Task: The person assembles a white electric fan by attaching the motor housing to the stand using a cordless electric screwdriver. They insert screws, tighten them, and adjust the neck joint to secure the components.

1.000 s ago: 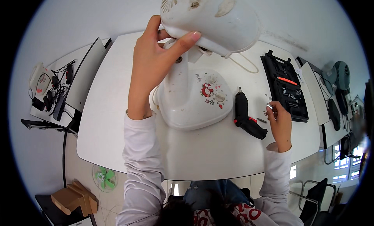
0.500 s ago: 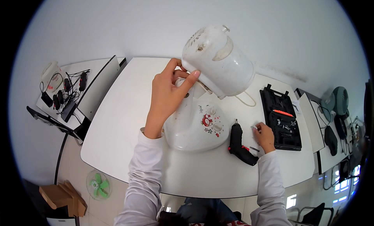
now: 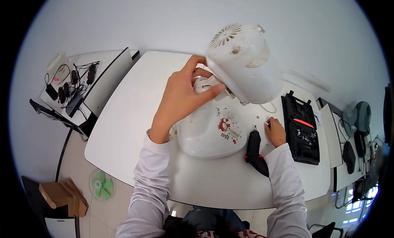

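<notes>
A white desk fan without its blades or grille stands on the table; its motor housing [image 3: 246, 66] is tilted up, with slotted vents at the top. Below it sits the fan base [image 3: 205, 139], with two knobs and a red cartoon print. My left hand [image 3: 178, 92] is closed around the neck joint, thumb in front and fingers behind, just under the housing. To the right, my right hand [image 3: 276, 133] rests low over the table with its fingers pinched on something small I cannot make out. A black cordless screwdriver [image 3: 254, 152] lies between that hand and the base.
A black tool case [image 3: 301, 127] with bits and an orange-red tool lies open at the right. A pale cord [image 3: 269, 109] loops behind the base. Adapters and cables [image 3: 72, 90] cover a side table at left. Green fan blades [image 3: 102, 184] lie on the floor near cardboard [image 3: 63, 197].
The motor housing has swung up and to the right, with my left hand following it. My right hand has moved slightly away from me, toward the cord.
</notes>
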`<action>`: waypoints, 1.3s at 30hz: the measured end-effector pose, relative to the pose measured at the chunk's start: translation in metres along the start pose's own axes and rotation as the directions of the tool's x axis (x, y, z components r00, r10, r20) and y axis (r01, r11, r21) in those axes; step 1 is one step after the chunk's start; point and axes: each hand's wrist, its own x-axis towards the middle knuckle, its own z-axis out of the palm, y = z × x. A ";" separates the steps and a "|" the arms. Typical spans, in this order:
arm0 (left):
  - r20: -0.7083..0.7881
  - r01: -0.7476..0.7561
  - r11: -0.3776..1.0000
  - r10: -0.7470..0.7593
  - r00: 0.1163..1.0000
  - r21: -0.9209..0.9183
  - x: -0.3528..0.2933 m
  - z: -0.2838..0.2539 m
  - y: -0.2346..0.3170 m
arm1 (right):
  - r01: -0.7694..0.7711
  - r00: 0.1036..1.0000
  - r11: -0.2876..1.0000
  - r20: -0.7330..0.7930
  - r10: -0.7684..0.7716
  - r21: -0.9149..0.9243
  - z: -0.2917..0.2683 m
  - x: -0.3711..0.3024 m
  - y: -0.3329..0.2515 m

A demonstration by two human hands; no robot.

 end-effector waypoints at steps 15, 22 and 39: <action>0.106 0.183 0.977 -0.172 0.979 -0.108 -0.009 -0.011 -0.010 | 0.066 0.971 0.346 0.020 -0.240 0.936 -0.117 0.007 -0.150; 0.046 0.123 0.791 -0.120 0.992 -0.599 -0.031 0.008 -0.031 | -0.058 0.976 0.014 0.060 -0.209 0.998 -0.109 0.023 -0.186; -0.032 0.006 0.748 -0.036 0.999 -0.663 -0.045 0.028 -0.060 | 0.242 0.941 0.422 -0.104 -0.322 0.874 -0.168 0.043 -0.202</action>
